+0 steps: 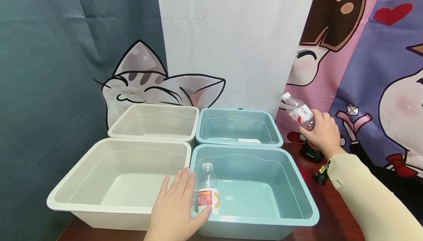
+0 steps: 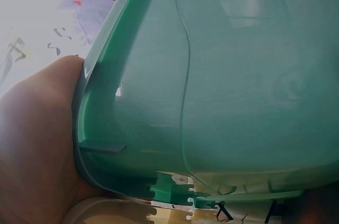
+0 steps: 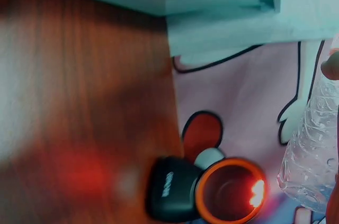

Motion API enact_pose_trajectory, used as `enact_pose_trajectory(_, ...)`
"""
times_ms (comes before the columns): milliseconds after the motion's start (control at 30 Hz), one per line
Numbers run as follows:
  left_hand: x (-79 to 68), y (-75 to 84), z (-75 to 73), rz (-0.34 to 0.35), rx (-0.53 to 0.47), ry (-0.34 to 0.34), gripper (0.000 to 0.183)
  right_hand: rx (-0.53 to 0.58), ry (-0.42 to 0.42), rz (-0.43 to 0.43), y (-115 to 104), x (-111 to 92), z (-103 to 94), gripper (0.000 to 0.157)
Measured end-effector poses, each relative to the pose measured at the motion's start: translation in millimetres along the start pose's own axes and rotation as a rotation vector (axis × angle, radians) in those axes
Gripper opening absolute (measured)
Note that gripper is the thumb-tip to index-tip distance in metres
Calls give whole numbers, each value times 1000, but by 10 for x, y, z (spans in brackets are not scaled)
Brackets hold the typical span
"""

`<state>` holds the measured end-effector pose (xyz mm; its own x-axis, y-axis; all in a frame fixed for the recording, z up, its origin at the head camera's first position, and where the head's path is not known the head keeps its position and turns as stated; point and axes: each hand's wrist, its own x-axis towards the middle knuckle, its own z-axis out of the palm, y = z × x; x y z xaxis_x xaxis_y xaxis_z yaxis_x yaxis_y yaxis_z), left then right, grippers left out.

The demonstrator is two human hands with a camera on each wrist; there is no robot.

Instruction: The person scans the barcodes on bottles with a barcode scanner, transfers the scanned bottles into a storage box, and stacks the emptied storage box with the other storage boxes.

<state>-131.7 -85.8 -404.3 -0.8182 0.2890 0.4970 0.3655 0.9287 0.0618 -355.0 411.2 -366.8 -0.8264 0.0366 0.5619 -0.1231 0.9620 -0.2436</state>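
Four tubs stand near the hands: left spread, right gripping a clear bottle.

The head view looks forward and down across the reddish-brown wooden table. The left-wrist view closely faces a pale-blue rectangular plastic tub; the right-wrist view, turned sideways, shares with the head's, from nearer, a black-and-orange device by the table's far edge.

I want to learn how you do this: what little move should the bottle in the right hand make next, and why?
I'd probably turn the bottle so its label faces the black device. The fingers of the right hand hold it nearby; the device shows a red light, maybe a scanner's, while the label faces the head camera.
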Motion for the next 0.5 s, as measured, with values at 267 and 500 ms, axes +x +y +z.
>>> enact_pose_trajectory(267,1,7,-9,-7,-14,-21,85,15,-64,-89,-351,235,-17,75)
enact_pose_trajectory(500,-1,7,-18,-9,-14,-22,85,2,-125,-144,-744,424,24,78)
